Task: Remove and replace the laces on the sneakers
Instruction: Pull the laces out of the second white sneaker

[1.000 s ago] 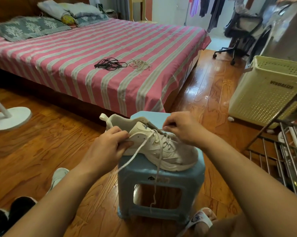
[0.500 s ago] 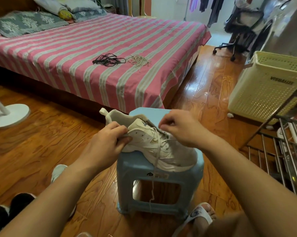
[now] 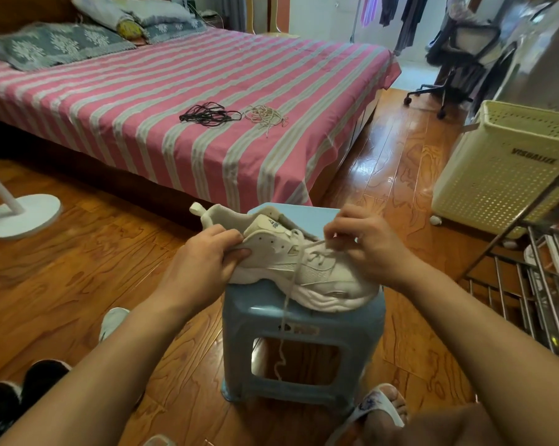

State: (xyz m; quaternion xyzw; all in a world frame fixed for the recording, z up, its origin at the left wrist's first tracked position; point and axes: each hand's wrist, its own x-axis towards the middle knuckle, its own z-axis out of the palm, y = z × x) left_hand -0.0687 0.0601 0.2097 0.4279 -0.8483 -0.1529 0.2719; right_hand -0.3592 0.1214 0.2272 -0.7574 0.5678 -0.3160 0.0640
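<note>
White sneaker (image 3: 307,268) on the blue stool (image 3: 304,329).
Left hand (image 3: 204,262) grips its heel collar; right hand (image 3: 365,246) pinches the white lace (image 3: 292,272).

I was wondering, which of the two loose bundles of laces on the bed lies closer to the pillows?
The black laces. They lie left of the beige laces on the striped bed, on the side towards the pillows.
</note>
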